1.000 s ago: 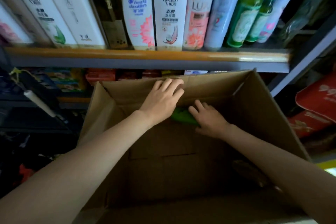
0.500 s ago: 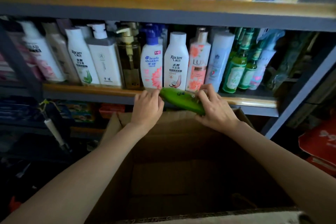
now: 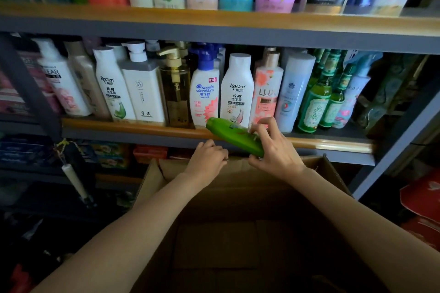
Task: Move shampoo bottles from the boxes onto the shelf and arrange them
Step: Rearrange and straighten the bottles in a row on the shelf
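Note:
My right hand [image 3: 276, 150] grips a green shampoo bottle [image 3: 228, 133], which lies tilted with its upper end pointing left, just in front of the middle shelf's wooden edge [image 3: 133, 126]. My left hand [image 3: 207, 158] sits below the bottle with its fingers curled over the far rim of the open cardboard box [image 3: 333, 173]. The box interior looks dark and I see no bottles in it. The middle shelf holds a row of upright bottles, among them a white Raclen bottle [image 3: 237, 93] and a Head & Shoulders bottle [image 3: 204, 97] right behind the green one.
An upper shelf [image 3: 214, 21] carries several coloured bottles. Green glass bottles [image 3: 316, 100] stand at the right of the middle shelf. A grey shelf post [image 3: 392, 140] slants down on the right. Red packages [image 3: 423, 200] lie at far right; dark clutter fills the left.
Both hands have come up out of the box. The green bottle has risen from the box to the middle shelf's edge. My left hand has let go of it and moved to the box rim.

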